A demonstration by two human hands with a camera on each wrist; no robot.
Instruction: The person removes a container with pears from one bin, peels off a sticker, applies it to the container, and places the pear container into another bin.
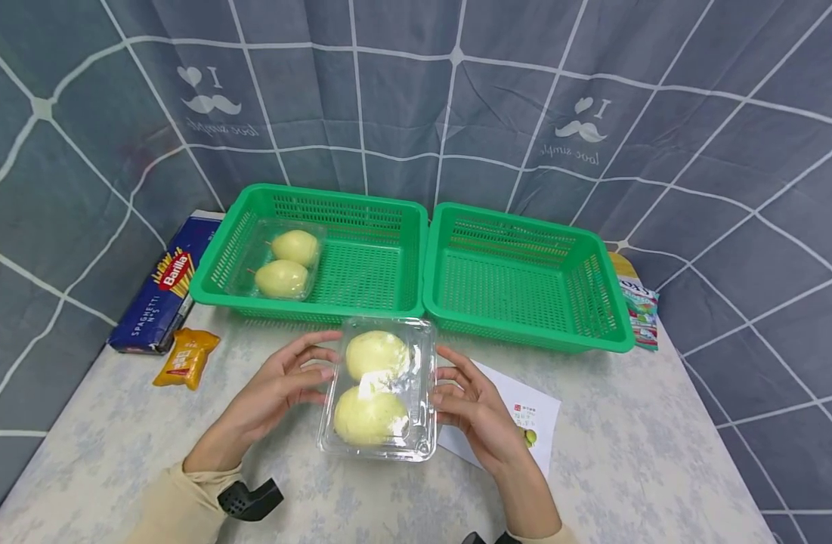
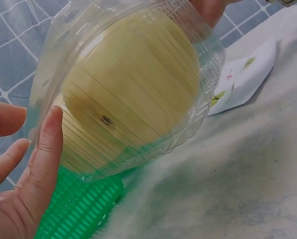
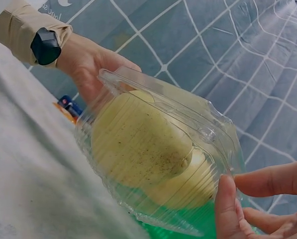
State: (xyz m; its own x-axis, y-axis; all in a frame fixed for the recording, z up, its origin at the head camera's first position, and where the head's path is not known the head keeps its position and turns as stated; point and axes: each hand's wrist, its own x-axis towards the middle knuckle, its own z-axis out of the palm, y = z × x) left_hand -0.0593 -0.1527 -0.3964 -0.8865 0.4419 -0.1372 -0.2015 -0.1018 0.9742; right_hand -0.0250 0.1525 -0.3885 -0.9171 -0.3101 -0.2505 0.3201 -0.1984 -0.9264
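Note:
A clear plastic clamshell box [image 1: 422,385] with two pale yellow pears [image 1: 371,415] inside is held up over the table, in front of the baskets. My left hand [image 1: 276,393] holds its left side and my right hand [image 1: 477,412] its right side. In the right wrist view, the thumb and a finger pinch the rim of the box [image 3: 138,144]. The left wrist view has the left thumb against the box edge, with the other fingers close by. A second clamshell box [image 1: 248,253] with two pears lies in the left part of the left green basket [image 1: 361,276].
Another green basket [image 1: 504,291] adjoins on the right. At the left are a blue Barilla spaghetti box [image 1: 159,291] and an orange packet [image 1: 187,359]. A printed paper sheet [image 1: 538,412] lies under the right hand, and a colourful packet [image 1: 640,313] sits beyond the right basket.

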